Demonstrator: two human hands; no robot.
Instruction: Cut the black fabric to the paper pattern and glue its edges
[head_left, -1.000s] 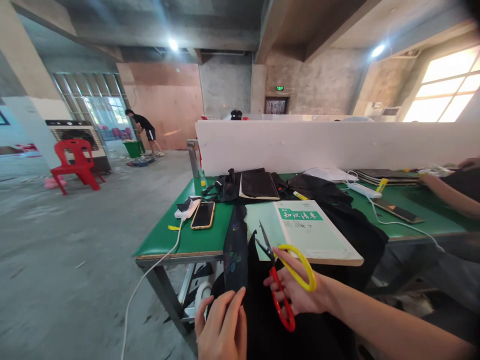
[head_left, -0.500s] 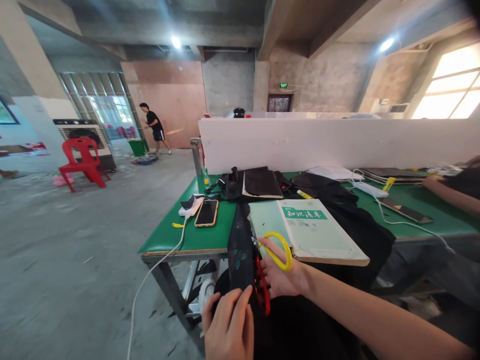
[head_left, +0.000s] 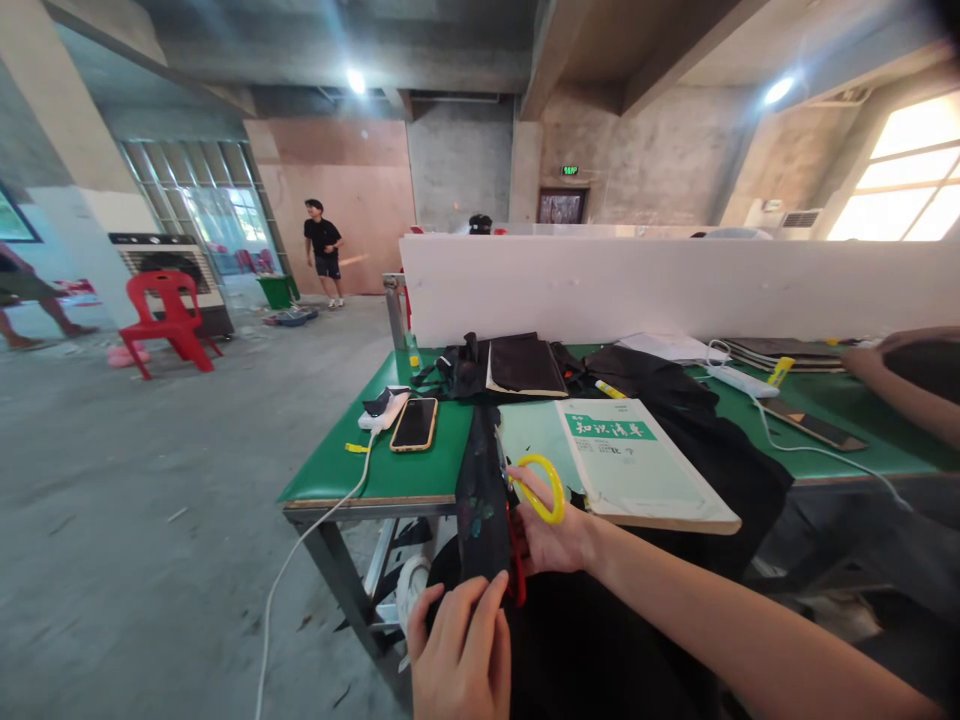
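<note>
A pair of scissors with one yellow and one red handle loop is in my right hand. The blades lie along the right edge of a dark strip of fabric, their tips partly hidden against it. The strip hangs from the green tabletop over its front edge and bears small teal and reddish specks. My left hand pinches its lower end between thumb and fingers. Right of the scissors lies a pale green book with its cover to the left, overhanging the table edge.
On the green table are a phone, a white power strip with a trailing cable, a black notebook and black cloth. A white partition stands behind. Another person's arm rests at right; others stand left.
The scissors have shifted slightly left and up along the strip, and their handle loops are closer together. My left hand stays nearly still. The person in the background has turned and moved right.
</note>
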